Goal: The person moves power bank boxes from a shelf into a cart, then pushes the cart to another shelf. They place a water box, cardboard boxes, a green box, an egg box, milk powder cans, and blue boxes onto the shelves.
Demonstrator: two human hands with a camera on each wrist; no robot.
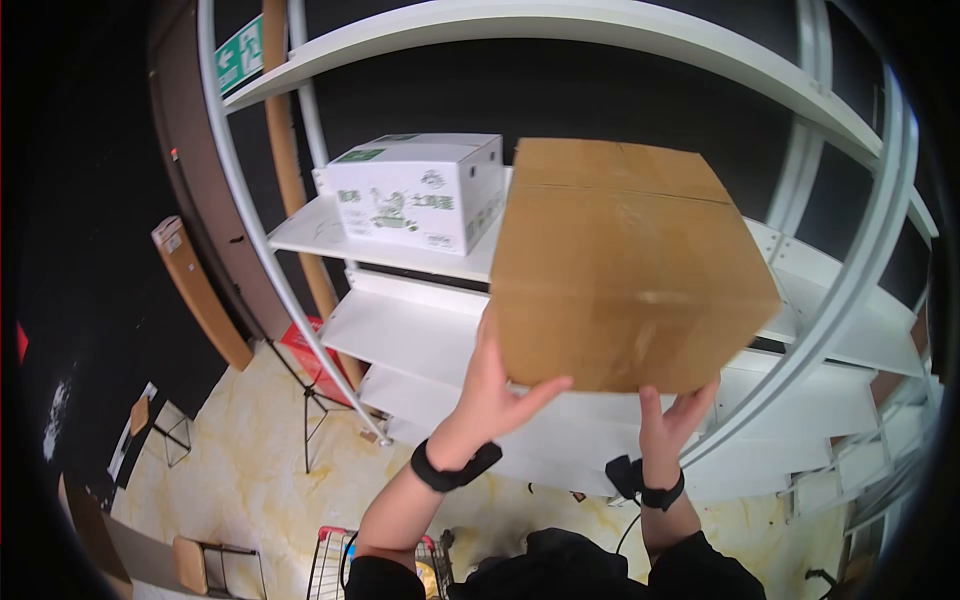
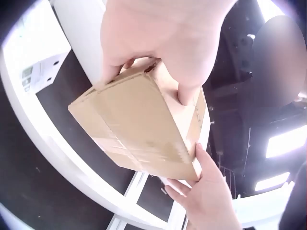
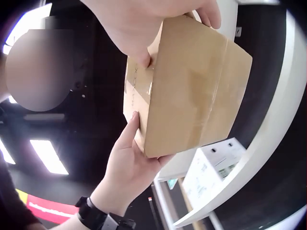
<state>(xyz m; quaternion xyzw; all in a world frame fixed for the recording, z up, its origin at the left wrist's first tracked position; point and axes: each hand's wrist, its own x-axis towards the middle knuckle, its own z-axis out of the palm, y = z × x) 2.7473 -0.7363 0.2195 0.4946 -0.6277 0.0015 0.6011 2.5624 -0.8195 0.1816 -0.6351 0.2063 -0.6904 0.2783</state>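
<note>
A brown cardboard box (image 1: 630,260), taped along its seam, is held between both hands in front of a white shelf rack. In the head view my left hand (image 1: 488,392) grips its lower left corner, thumb along the near face and fingers at the side. My right hand (image 1: 668,425) holds the lower right corner, its thumb also on the near face. The left wrist view shows the left hand (image 2: 160,36) spanning a box corner. In the right wrist view, the right hand (image 3: 148,24) grips the opposite corner; some fingertips are hidden behind the cardboard.
A white printed carton (image 1: 410,195) stands on the middle shelf (image 1: 370,250), left of the brown box. An upper shelf (image 1: 560,22) runs above, and metal posts (image 1: 245,200) frame the rack. A shopping cart (image 1: 330,550) and a thin black stand (image 1: 308,420) are on the floor.
</note>
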